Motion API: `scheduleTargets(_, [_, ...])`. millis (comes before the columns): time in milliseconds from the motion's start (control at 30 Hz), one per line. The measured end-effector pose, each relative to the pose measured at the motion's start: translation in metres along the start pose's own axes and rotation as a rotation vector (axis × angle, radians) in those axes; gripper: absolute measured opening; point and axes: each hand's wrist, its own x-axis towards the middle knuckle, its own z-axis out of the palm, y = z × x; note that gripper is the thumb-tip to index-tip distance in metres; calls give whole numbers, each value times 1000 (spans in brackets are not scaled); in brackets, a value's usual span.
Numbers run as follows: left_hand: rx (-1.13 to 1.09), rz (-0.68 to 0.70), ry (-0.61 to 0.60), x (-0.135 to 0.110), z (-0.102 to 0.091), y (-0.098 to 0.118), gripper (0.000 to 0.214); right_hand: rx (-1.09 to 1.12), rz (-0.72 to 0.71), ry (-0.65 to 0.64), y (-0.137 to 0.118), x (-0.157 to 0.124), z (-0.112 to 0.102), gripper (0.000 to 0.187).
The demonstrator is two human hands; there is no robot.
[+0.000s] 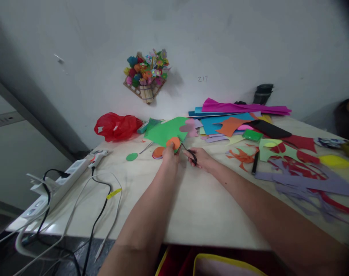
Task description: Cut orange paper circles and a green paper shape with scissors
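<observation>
My left hand [169, 153] pinches an orange paper circle [173, 142] against a large green paper sheet [163, 132]. In my right hand [203, 158] is a pair of black-handled scissors [193, 156], fingers wrapped round the handles. The blades point at the green sheet, just right of the orange circle; whether they are parted I cannot tell. Just left of my left hand lies a small stack of round cutouts [158, 153], orange on top. Farther left, a green paper circle [131, 157] rests beside a thin stick-like item [146, 148].
A red plastic bag [117, 126] sits at the back left. A power strip [67, 176] with cables runs along the left edge. Coloured sheets [214, 124], orange scraps [241, 156], a black marker [255, 163] and purple scraps [303, 180] lie to the right. Paper flowers [147, 73] hang on the wall.
</observation>
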Motion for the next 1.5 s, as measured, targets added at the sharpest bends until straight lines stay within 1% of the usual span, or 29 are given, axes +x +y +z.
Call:
scheduleTargets(167, [18, -4, 22, 2, 0, 0, 21, -4, -2, 4, 0, 0, 0, 38])
scheduleTargets(267, [8, -7, 15, 2, 0, 1, 23, -9, -3, 4, 3, 2, -1, 35])
scheduleTargets(433, [17, -21, 9, 0, 0, 0, 22, -33, -29, 0, 4, 4, -2, 38])
scheduleTargets(667, [67, -33, 21, -7, 3, 0, 23, -39, -59, -5, 7, 7, -6, 39])
scheduleTargets(933, [94, -37, 25, -22, 6, 4, 26, -11, -60, -3, 6, 6, -8, 39])
scheduleTargets(1067, [113, -36, -9, -27, 8, 4, 25, 9, -70, -9, 8, 9, -10, 38])
scheduleTargets(1200, [125, -38, -9, -29, 8, 4, 22, 18, -79, -21, 8, 8, -12, 40])
scheduleTargets(1333, [94, -43, -14, -29, 8, 5, 24, 26, -86, -29, 7, 7, -11, 43])
scheduleTargets(1500, [67, -47, 4, -29, 8, 7, 25, 29, -56, -16, 6, 6, -11, 42])
